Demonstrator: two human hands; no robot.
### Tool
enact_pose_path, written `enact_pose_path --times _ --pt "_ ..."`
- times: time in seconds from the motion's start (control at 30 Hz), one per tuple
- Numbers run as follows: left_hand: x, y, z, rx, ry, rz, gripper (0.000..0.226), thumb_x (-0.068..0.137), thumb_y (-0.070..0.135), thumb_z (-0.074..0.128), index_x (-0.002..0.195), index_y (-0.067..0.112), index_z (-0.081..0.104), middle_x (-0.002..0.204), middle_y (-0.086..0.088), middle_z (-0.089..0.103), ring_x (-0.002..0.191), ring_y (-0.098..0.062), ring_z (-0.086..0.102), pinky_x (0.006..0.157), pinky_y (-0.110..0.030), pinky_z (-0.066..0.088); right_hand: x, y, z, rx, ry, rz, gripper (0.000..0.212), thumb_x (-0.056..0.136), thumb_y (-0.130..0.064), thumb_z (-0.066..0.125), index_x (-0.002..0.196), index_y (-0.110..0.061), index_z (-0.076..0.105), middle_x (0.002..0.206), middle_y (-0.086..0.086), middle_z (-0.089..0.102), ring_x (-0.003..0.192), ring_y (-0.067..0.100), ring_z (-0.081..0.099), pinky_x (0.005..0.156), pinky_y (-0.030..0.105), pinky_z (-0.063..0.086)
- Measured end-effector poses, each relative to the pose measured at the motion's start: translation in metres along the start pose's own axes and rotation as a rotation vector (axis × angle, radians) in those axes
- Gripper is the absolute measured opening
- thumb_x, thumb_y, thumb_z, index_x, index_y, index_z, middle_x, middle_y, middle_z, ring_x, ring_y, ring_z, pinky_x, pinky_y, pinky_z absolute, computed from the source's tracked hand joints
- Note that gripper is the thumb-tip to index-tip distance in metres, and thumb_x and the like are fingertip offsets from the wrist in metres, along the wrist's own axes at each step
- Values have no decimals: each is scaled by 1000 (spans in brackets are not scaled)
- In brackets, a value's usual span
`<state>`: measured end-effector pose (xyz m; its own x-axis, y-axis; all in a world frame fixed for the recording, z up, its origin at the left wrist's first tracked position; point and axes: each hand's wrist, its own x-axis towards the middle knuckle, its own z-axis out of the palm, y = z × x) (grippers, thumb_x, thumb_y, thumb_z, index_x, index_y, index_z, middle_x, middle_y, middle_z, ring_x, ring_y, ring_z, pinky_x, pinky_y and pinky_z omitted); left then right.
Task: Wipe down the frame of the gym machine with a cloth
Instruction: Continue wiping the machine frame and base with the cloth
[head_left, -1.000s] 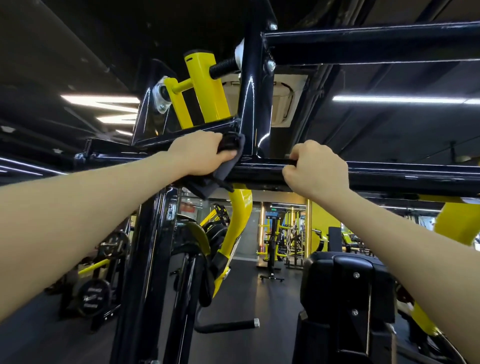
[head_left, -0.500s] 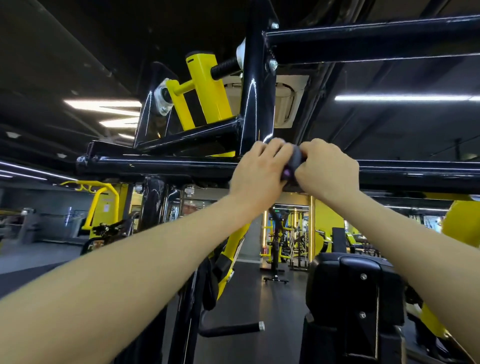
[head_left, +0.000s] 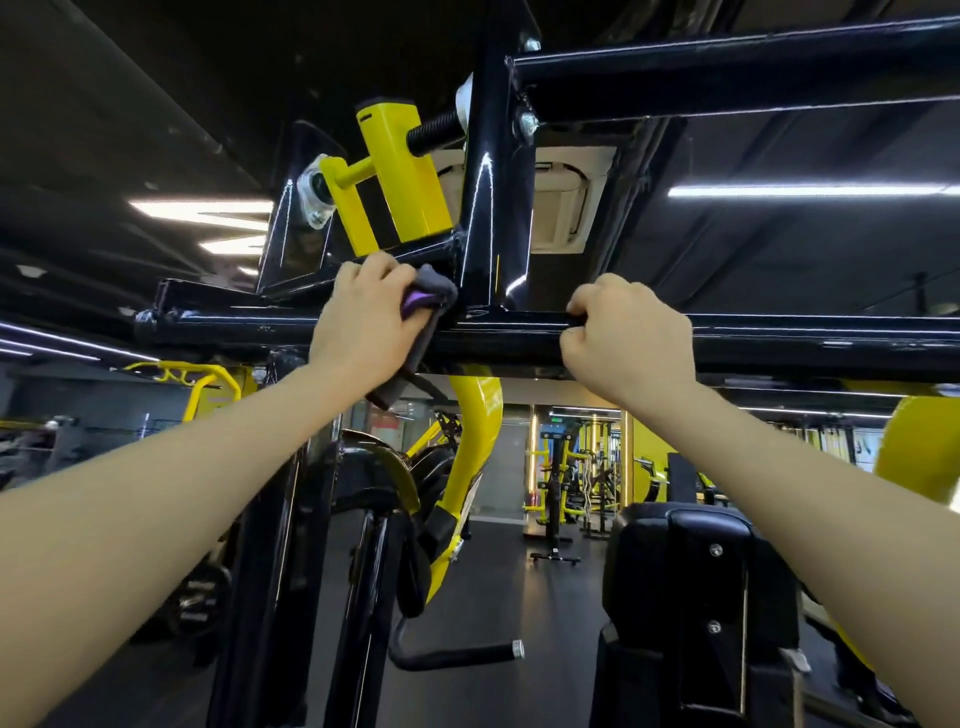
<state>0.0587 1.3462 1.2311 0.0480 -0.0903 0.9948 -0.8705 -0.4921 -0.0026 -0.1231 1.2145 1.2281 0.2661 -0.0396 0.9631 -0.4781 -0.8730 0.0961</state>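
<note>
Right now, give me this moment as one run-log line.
left hand: presses grey-purple cloth at frame joint | right hand: grips black horizontal bar | step: wiping

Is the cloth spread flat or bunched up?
Bunched: the cloth is crumpled in the left hand against the crossbar, one end hanging.
</note>
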Motion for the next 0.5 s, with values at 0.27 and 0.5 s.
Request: enact_pose_path --times 0.27,0.5 --pt "-9 23 -3 -33 21 59 32 93 25 56 120 9 57 117 -7 49 108 -23 44 88 -33 40 -3 -2 4 -21 45 16 26 90 -24 49 109 -12 62 106 4 57 92 20 52 61 28 32" --pt "26 23 -4 1 -199 -125 30 96 29 47 111 5 57 114 -15 54 106 -33 53 78 -38 39 -1 -14 8 -70 60 56 25 89 -23 49 109 -13 60 103 3 55 92 21 51 62 30 32"
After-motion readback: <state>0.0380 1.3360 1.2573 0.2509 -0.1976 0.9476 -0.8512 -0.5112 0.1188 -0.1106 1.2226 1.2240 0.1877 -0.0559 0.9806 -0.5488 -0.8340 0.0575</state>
